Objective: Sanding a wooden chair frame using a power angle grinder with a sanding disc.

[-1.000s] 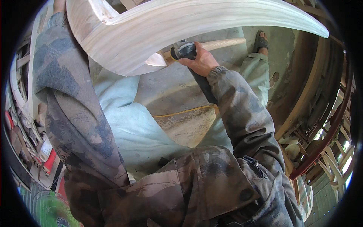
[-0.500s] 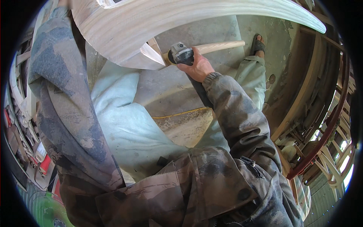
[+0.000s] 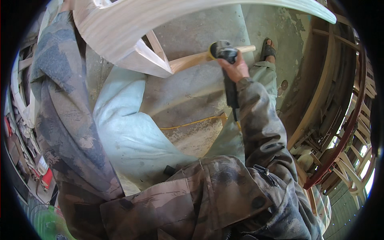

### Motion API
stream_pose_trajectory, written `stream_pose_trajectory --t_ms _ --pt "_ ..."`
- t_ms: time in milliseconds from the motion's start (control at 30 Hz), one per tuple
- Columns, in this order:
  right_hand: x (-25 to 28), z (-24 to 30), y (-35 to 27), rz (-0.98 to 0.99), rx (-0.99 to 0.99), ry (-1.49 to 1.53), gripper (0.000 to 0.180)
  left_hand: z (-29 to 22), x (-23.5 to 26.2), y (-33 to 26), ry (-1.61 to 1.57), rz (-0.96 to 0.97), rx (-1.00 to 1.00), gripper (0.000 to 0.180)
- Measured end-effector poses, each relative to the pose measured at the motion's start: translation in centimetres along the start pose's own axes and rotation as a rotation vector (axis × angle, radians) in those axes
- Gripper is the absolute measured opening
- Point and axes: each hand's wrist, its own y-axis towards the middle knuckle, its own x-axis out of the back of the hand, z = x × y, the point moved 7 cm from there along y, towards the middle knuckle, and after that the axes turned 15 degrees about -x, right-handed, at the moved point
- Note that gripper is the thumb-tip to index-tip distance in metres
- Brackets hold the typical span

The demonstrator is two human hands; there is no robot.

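Note:
My right hand (image 3: 237,69) is wrapped round an angle grinder (image 3: 226,52) with a grey head, a long black body and a yellow-edged disc. The disc is at a slim pale wooden leg (image 3: 190,62), partway along it; whether they touch I cannot tell. That leg joins a large curved wooden frame (image 3: 160,18), which looks like part of a chair and sweeps across the top of the view. At the upper left edge only a sliver of my left hand (image 3: 68,5) shows beside the frame. Its fingers are hidden.
A yellow cord (image 3: 192,123) lies on the concrete floor (image 3: 180,94) between my legs. Long boards and a dark red curved bar (image 3: 350,140) stand at the right, with pale wooden frames beyond. Wood pieces are piled at the left, above a green fan (image 3: 46,224).
My right hand has moved the grinder to the right along the leg, away from the frame joint. The grinder's body and cord end now show. The frame sits slightly higher in view.

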Motion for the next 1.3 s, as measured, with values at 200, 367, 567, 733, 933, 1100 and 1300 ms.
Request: stream_pose_trajectory --t_ms 200,367,567,733,933,1100,1300 --pt "-7.5 6.3 -8.0 0.261 0.119 -0.156 0.083 -1.9 0.8 0.7 0.035 -0.015 0.001 0.045" --pt "-6.3 5.7 -8.0 0.263 0.116 -0.134 0.084 -2.0 1.1 2.2 0.023 0.006 0.01 0.049" --pt "4.8 -1.5 0.9 -0.075 -0.019 0.2 0.066 -2.9 2.2 3.2 0.078 0.025 0.02 0.053" --pt "15.3 -6.3 -4.8 -0.008 -0.3 0.926 0.04 -2.1 5.5 2.9 0.139 0.015 0.079 0.057" --pt "21.6 -12.0 -14.5 0.349 0.192 1.727 0.058 4.0 3.2 -0.4 0.198 -0.045 -0.131 0.057" --pt "21.0 -13.1 -17.9 0.561 0.445 1.957 0.056 6.3 -0.3 -4.0 0.281 -0.129 -0.176 0.057" --pt "20.3 -13.8 -17.2 0.574 0.469 2.073 0.053 6.4 0.3 -7.7 0.311 -0.164 -0.235 0.059"
